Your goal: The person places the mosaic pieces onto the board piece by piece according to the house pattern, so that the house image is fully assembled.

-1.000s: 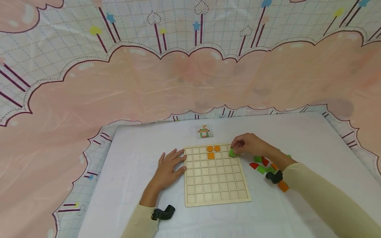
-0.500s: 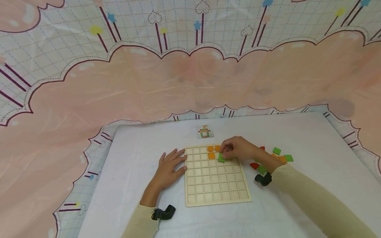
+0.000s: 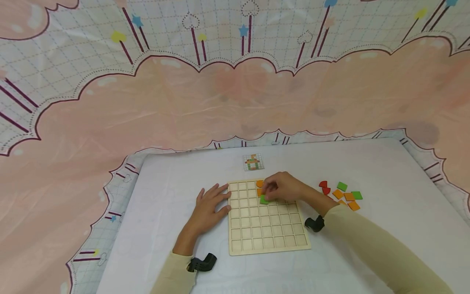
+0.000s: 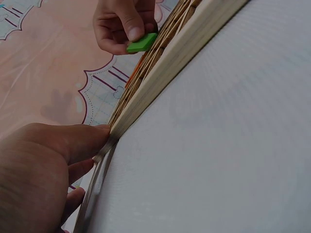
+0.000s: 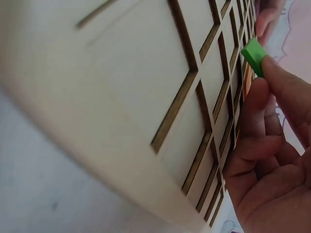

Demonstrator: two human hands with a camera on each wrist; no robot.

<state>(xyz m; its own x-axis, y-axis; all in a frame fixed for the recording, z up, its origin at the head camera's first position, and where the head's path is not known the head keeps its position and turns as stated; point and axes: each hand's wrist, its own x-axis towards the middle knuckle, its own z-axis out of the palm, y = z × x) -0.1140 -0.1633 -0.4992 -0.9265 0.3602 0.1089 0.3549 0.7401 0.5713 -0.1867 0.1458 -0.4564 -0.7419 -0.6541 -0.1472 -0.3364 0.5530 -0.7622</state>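
Observation:
A wooden grid board (image 3: 253, 234) with square cells lies on the table. My right hand (image 3: 284, 187) pinches a green square tile (image 3: 264, 199) between thumb and fingers, over the board's upper middle. In the right wrist view the green tile (image 5: 253, 56) sits tilted at the fingertips. Just beyond it are an orange round piece (image 3: 259, 183) and an orange square tile (image 3: 259, 192) in cells; other pieces there may be behind the hand. My left hand (image 3: 210, 208) touches the board's left edge with fingers spread; its thumb (image 4: 90, 141) rests against the rim in the left wrist view.
A small picture card (image 3: 253, 162) with a coloured pattern on a grid lies behind the board. To the right is a loose group of green tiles (image 3: 342, 186), orange tiles (image 3: 353, 206) and red pieces (image 3: 326, 190), partly hidden by the right forearm. A patterned cloth hangs behind.
My right hand has carried the green tile leftward across the board, from its upper right corner to just below the orange square tile. The left hand stays at the edge.

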